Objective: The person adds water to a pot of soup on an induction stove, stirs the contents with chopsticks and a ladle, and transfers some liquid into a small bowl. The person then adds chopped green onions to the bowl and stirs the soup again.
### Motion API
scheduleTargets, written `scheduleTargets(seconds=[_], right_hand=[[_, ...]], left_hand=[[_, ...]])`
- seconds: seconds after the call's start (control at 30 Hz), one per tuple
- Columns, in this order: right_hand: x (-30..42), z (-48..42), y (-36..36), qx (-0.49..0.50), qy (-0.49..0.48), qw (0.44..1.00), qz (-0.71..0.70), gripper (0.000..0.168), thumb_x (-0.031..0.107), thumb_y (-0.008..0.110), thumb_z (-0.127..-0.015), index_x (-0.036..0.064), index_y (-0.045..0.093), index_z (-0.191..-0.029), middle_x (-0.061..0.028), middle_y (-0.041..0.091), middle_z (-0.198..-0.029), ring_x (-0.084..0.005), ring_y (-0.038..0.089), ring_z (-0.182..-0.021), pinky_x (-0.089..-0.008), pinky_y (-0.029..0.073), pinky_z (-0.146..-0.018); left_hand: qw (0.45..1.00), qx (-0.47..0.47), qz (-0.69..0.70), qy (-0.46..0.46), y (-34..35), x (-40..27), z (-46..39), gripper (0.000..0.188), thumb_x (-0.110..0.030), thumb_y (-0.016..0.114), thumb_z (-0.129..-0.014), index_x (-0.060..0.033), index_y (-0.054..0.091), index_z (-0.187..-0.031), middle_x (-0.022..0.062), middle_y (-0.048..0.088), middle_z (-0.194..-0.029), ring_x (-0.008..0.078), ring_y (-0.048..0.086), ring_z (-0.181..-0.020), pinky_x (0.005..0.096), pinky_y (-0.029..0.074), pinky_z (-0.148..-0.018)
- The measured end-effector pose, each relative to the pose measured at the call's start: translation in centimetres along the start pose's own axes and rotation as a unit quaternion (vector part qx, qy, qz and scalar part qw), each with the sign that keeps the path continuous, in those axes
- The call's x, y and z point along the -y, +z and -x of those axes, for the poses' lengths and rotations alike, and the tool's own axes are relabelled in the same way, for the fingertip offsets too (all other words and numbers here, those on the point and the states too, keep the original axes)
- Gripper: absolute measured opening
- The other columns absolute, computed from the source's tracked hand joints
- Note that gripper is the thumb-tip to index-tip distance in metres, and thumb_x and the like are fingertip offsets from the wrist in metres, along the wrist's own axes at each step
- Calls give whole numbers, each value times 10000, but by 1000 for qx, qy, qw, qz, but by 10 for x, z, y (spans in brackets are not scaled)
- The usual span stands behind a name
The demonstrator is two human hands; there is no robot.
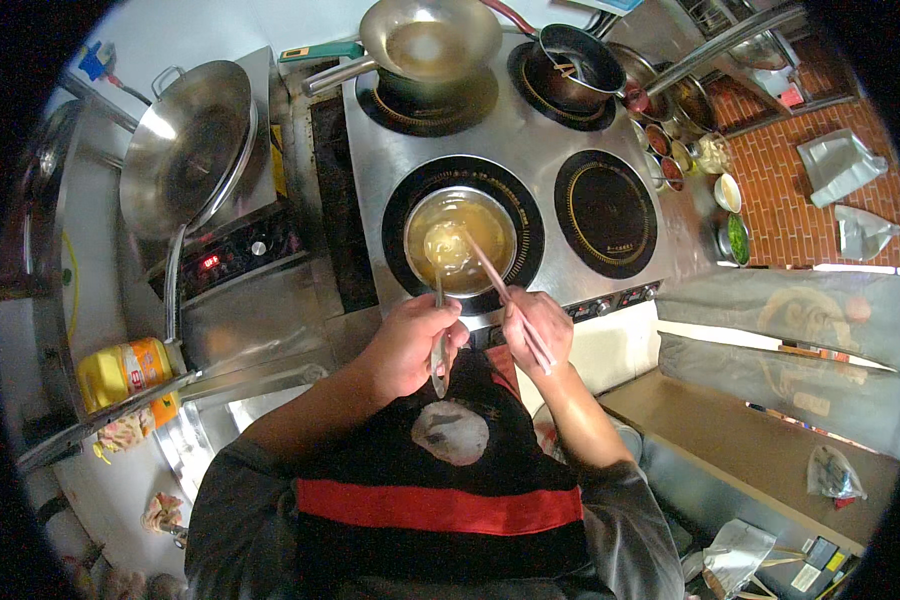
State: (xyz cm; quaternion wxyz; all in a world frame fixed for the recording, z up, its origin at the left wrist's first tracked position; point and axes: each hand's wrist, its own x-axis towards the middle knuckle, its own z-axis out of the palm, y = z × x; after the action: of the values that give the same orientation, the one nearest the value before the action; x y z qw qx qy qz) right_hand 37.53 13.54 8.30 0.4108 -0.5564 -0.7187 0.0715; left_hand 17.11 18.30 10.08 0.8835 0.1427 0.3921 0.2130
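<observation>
A round metal pot of yellowish liquid sits on the front left induction burner. My left hand grips the metal handle of a ladle or strainer, whose head lies in the liquid under a pale, noodle-like clump. My right hand holds a pair of pinkish chopsticks, their tips in the liquid beside the clump. Exactly what the clump is cannot be made out.
Behind the pot stand a metal wok and a black saucepan. A large wok rests at left above a yellow oil bottle. Small bowls of ingredients, one with chopped greens, line the right side beyond a bare burner.
</observation>
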Motion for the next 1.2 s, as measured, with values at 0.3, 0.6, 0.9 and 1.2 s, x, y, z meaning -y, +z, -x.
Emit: scheduleTargets(seconds=[0.3,0.6,0.9,1.2], right_hand=[[-3,5,6,55,-39,997,44,97,106,659,-904,10,673,-914,-127,709,-858,-284,675,-691,-372,553,-637],[-15,-10,-10,23,45,995,-81,93,70,646,-917,-3,679,-964,-138,696,-846,-268,672,-702,-352,545,-651],[-33,-24,-26,79,162,967,-183,196,132,575,-985,-40,669,-982,-112,720,-855,-165,693,-725,-297,573,-682],[-45,-27,-24,36,247,918,-307,158,113,573,-979,-27,645,-988,-105,711,-822,-147,682,-756,-288,564,-680]], left_hand=[[999,-4,-1,35,-6,9,-1,111,-219,528,-1004,-121,549,-1053,12,526,-614,112,407,-378,257,302,-338],[999,-17,-36,32,-9,9,5,164,-177,492,-1000,-74,544,-1116,15,497,-600,106,375,-359,264,283,-323],[999,17,-49,9,-30,8,1,209,-176,494,-996,-60,548,-1161,13,483,-589,99,376,-369,257,273,-332],[998,64,2,-21,-41,6,-1,264,-160,459,-1009,-26,548,-1217,13,492,-586,113,382,-348,256,281,-321]])
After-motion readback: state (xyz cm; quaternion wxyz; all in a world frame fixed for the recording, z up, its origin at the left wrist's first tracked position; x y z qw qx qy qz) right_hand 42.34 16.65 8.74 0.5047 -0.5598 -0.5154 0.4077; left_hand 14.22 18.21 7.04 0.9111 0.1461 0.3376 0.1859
